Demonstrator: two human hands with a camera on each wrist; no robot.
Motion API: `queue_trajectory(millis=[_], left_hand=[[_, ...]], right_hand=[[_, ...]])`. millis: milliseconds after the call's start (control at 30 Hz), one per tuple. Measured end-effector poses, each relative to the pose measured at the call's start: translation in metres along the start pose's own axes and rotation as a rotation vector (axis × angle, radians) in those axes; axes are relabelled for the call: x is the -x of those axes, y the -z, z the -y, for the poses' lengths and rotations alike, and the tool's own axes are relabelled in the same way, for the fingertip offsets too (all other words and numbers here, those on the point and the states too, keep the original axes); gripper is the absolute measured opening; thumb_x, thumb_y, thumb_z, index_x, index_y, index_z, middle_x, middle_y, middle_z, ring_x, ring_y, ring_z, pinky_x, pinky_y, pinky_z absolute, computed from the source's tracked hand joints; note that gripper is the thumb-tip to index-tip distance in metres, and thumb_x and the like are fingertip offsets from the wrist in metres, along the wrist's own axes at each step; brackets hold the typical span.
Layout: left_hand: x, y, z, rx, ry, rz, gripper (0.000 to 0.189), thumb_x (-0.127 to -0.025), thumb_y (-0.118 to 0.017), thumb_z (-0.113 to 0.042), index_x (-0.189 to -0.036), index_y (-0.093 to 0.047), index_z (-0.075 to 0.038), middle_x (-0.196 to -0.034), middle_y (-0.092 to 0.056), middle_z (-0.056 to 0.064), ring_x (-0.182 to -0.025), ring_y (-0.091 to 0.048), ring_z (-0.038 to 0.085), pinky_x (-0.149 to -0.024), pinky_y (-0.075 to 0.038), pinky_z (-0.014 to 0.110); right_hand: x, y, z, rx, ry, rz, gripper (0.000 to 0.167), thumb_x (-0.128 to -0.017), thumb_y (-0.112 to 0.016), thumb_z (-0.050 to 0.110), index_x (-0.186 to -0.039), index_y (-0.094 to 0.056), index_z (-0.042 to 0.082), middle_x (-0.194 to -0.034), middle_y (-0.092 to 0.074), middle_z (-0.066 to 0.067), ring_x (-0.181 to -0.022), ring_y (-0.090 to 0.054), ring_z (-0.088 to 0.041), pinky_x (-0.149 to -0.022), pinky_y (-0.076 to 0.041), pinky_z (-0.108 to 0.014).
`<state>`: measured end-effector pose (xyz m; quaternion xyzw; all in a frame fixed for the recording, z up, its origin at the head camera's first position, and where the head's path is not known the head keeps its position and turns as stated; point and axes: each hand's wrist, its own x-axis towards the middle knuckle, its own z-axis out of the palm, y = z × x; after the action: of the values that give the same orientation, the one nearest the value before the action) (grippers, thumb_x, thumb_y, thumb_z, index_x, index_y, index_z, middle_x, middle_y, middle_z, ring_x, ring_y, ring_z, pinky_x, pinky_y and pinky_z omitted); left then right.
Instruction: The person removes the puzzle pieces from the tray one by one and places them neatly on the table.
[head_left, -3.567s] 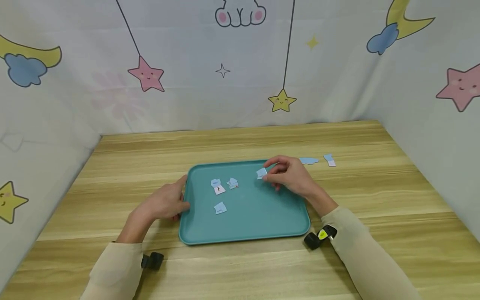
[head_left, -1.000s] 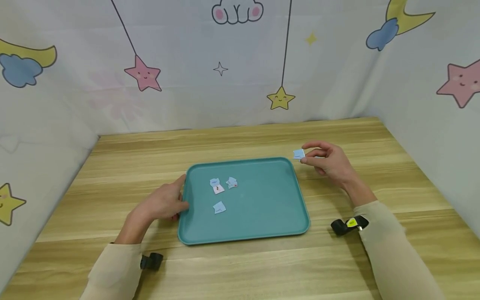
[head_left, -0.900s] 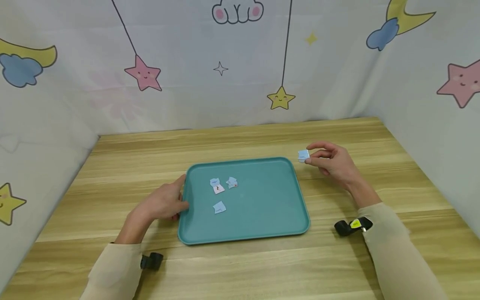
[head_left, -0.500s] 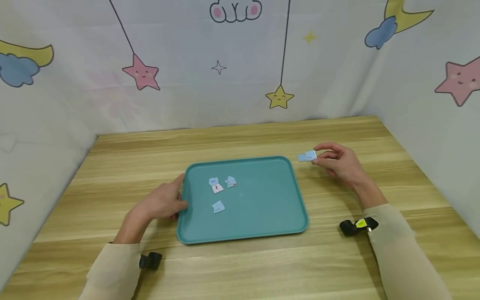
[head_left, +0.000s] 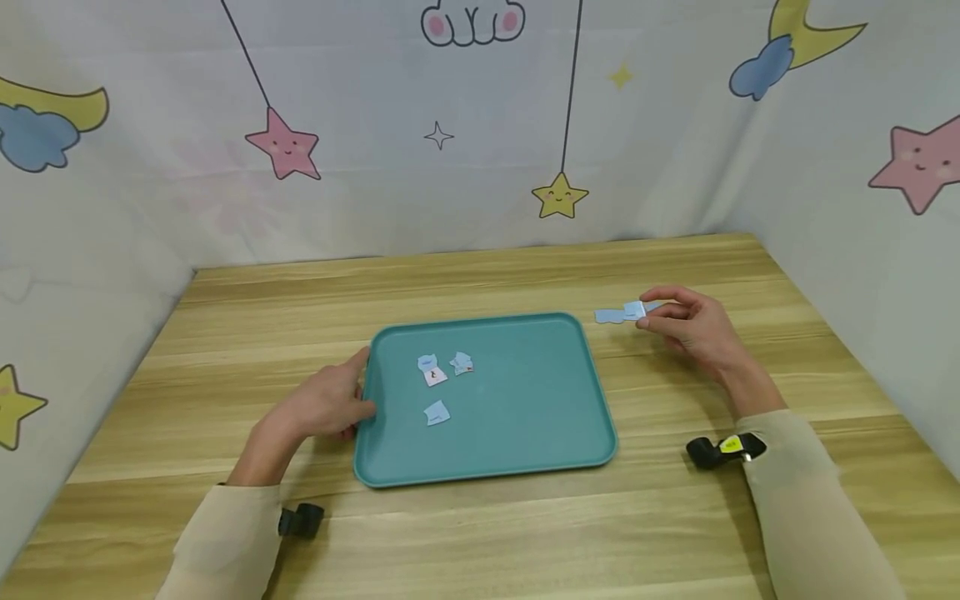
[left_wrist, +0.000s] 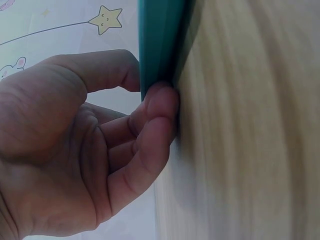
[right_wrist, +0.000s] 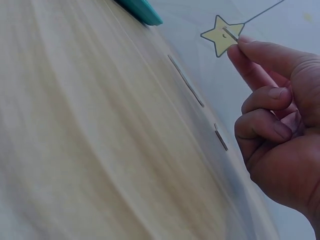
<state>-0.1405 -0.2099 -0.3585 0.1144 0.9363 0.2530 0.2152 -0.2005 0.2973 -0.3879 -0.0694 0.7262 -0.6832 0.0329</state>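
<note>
My left hand point(head_left: 326, 404) grips the left rim of a teal tray point(head_left: 525, 408); in the left wrist view its thumb lies on the upper edge and its curled fingers reach beneath the tray point(left_wrist: 157, 45). My right hand point(head_left: 697, 329) pinches a small light-blue puzzle piece point(head_left: 633, 311) between thumb and fingertips, beyond the tray's back right corner. The right wrist view has this piece point(right_wrist: 230, 34) edge-on, raised above the table. Behind it lies a long wavy blue piece point(head_left: 608, 317), partly hidden by the held piece and hand.
On the tray's left half rest a blue-and-white piece point(head_left: 432, 372), a jagged piece point(head_left: 462, 363) and a pale blue piece point(head_left: 437, 413). The wooden table point(head_left: 480, 533) meets printed cloth walls point(head_left: 360, 225) at the back and sides.
My right hand has lifted the puzzle piece off the tray's upper right and carried it right, past the tray edge and over the loose pieces. The left hand stays on the tray.
</note>
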Motion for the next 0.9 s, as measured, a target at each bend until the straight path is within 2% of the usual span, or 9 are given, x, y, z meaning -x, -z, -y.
queue_trajectory(millis=[700, 900], left_hand=[[0.001, 0.0, -0.002, 0.007, 0.01, -0.002, 0.094, -0.092, -0.061, -0.009, -0.165, -0.005, 0.012, -0.064, -0.064, 0.005, -0.053, -0.062, 0.016, -0.054, -0.047, 0.032], [0.001, 0.0, -0.001, 0.004, 0.008, -0.004, 0.095, -0.092, -0.061, -0.009, -0.165, -0.005, 0.012, -0.064, -0.063, 0.005, -0.053, -0.062, 0.016, -0.054, -0.047, 0.032]], right_hand=[[0.005, 0.021, -0.005, 0.02, -0.09, -0.049, 0.029, -0.093, -0.078, 0.004, -0.119, -0.073, 0.015, -0.073, -0.072, 0.009, -0.046, -0.033, -0.006, -0.052, -0.014, -0.038], [0.005, 0.026, -0.006, 0.029, -0.104, -0.074, 0.028, -0.094, -0.079, 0.006, -0.119, -0.073, 0.016, -0.077, -0.073, 0.011, -0.046, -0.034, -0.004, -0.054, -0.013, -0.039]])
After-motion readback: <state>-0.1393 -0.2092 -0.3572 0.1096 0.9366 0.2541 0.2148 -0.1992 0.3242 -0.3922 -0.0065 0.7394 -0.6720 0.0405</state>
